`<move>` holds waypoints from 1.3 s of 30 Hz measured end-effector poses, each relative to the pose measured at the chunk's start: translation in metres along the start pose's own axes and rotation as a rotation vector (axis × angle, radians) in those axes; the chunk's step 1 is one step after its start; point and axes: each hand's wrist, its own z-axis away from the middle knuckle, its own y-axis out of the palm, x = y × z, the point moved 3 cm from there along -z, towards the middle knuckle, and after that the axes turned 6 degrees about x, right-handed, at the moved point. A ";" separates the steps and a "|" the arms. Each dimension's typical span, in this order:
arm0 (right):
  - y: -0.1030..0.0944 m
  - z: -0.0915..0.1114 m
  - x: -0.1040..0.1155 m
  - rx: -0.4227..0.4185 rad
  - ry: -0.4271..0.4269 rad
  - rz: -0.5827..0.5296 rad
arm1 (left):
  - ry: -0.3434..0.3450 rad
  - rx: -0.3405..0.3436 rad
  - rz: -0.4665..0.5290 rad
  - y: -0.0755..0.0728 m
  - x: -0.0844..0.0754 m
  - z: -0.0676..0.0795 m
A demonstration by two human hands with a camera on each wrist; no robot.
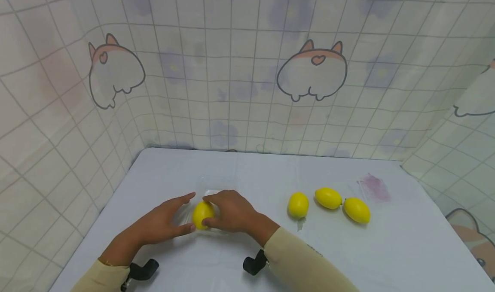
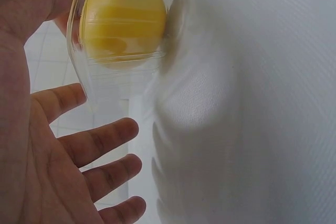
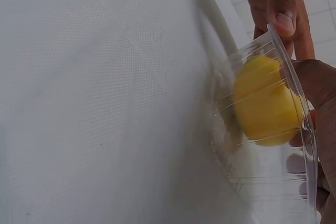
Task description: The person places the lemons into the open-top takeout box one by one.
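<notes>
The right hand (image 1: 233,210) pinches a lemon (image 1: 203,215) inside a clear plastic box (image 3: 262,177); the left hand (image 1: 160,221) stands alongside, fingers spread. The step in hand appears to be seating the lemon; the next move probably calls for loosening the right fingers without tipping the box.

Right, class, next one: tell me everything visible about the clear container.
The clear container looks like thin plastic, with ribbed walls and a lip around its open top. It sits base-down on the white table. A yellow lemon shows inside its walls, held by the right hand. Whether the left hand touches it is unclear.
</notes>
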 end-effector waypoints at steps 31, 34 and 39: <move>-0.029 0.054 -0.028 -0.017 0.031 -0.036 | -0.050 0.011 -0.021 -0.002 -0.005 -0.001; -0.031 0.060 -0.032 -0.026 0.038 -0.037 | -0.049 0.012 -0.021 -0.002 -0.005 -0.001; -0.036 0.070 -0.039 -0.031 0.060 -0.033 | -0.041 0.010 -0.018 -0.003 -0.006 0.000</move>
